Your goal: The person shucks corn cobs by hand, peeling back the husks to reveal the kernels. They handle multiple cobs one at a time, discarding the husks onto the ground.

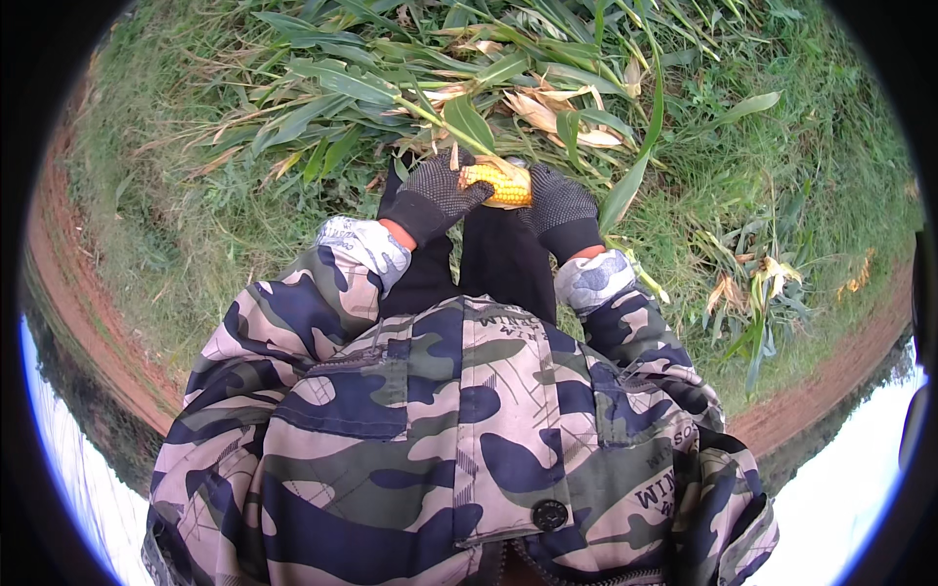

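Note:
Between my two gloved hands, above my dark trousers, is a yellow ear of corn with part of its kernels bare and some husk around it. My left hand, in a dark dotted glove, grips the ear's left end, with its thumb across the kernels. At the ear's right end is my right hand, in a matching glove; its fingers are curled against the husk and partly hidden. A green corn stalk with leaves runs up and left from the ear.
Cut corn stalks with long green leaves lie piled ahead of me. Dry pale husks are among them. More husks and leaves lie in the grass at right. Bare reddish soil borders the grass.

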{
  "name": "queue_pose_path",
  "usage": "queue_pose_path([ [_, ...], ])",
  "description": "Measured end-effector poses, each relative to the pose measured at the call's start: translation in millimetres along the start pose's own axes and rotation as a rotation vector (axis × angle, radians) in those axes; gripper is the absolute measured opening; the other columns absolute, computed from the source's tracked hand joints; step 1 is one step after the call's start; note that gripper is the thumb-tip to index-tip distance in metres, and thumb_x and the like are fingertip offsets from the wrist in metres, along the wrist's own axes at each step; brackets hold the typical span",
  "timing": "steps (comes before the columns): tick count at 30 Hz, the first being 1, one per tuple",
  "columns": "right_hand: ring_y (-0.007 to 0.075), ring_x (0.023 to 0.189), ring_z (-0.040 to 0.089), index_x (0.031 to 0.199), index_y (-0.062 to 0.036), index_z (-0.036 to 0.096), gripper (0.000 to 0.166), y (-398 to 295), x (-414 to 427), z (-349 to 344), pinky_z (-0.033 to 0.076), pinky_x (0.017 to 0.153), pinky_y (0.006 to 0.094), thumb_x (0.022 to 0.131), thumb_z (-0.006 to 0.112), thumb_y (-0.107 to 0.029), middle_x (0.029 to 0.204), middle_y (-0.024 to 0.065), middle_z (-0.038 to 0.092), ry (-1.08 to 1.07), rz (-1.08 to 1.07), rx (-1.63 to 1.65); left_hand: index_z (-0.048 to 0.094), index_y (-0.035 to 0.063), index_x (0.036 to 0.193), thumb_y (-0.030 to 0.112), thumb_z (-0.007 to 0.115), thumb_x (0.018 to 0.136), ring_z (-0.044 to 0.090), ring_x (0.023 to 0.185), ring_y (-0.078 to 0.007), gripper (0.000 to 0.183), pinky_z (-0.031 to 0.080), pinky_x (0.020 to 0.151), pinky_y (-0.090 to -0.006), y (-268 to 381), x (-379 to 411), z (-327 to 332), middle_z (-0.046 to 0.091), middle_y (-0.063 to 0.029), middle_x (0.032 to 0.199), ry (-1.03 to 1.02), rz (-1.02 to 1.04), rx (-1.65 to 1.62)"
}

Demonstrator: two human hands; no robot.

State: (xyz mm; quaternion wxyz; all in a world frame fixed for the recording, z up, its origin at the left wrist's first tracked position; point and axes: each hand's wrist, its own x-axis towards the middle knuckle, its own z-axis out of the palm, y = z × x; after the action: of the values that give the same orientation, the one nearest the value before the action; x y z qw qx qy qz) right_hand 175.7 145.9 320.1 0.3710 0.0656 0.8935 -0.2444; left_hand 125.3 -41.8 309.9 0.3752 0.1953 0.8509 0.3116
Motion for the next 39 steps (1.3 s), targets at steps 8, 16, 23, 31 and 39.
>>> queue_pose_path([
  [8,0.0326,0.088,0.059,0.101,-0.0087,0.059,0.036,4,16,25,0.047,0.075,0.0413,0.075,0.055,-0.033,0.096,0.0169,0.061,-0.198,0.202,0.131,0.049,0.0017,0.11,0.046,0.058,0.074,0.053,0.094,-0.031,0.058,0.044,0.079,-0.0384,53,-12,17,0.053,-0.0166,0.105,0.099,0.124,0.329],
  [16,0.0344,0.086,0.058,0.097,-0.0064,0.057,0.04,24,13,14,0.047,0.073,0.0416,0.071,0.059,-0.037,0.093,0.0188,0.06,-0.065,0.27,0.034,0.048,0.0013,0.105,0.02,0.064,0.078,0.055,0.089,-0.0145,0.037,0.047,0.072,-0.0239,-7,-11,-30,0.055,-0.0089,0.101,0.089,-0.598,-1.186],
  [23,0.0355,0.084,0.059,0.099,-0.0068,0.053,0.048,71,-6,27,0.047,0.071,0.0434,0.066,0.065,-0.04,0.09,0.0194,0.061,-0.047,0.332,-0.074,0.053,0.0031,0.112,0.022,0.061,0.081,0.06,0.077,-0.016,0.038,0.05,0.067,-0.0256,-92,-36,-15,0.06,-0.0091,0.096,0.205,-0.713,-1.448],
  [31,0.0332,0.119,0.037,0.129,-0.0091,0.034,0.102,40,4,16,0.03,0.097,0.0432,0.049,0.069,-0.061,0.128,0.019,0.038,-0.18,0.1,-0.088,0.051,0.0086,0.114,0.034,0.053,0.085,0.056,0.065,-0.0117,0.039,0.048,0.057,-0.0256,-46,-34,-29,0.058,-0.001,0.08,0.248,-0.555,-1.764],
  [39,0.022,0.102,0.052,0.127,-0.0003,0.033,0.07,-35,67,5,0.045,0.083,0.0313,0.073,0.07,-0.023,0.121,0.0153,0.045,0.063,-0.259,1.33,0.052,0.0096,0.106,0.04,0.048,0.086,0.055,0.067,-0.0122,0.036,0.048,0.063,-0.0296,-19,-26,-47,0.055,-0.0001,0.074,-0.049,-0.468,-1.994],
])
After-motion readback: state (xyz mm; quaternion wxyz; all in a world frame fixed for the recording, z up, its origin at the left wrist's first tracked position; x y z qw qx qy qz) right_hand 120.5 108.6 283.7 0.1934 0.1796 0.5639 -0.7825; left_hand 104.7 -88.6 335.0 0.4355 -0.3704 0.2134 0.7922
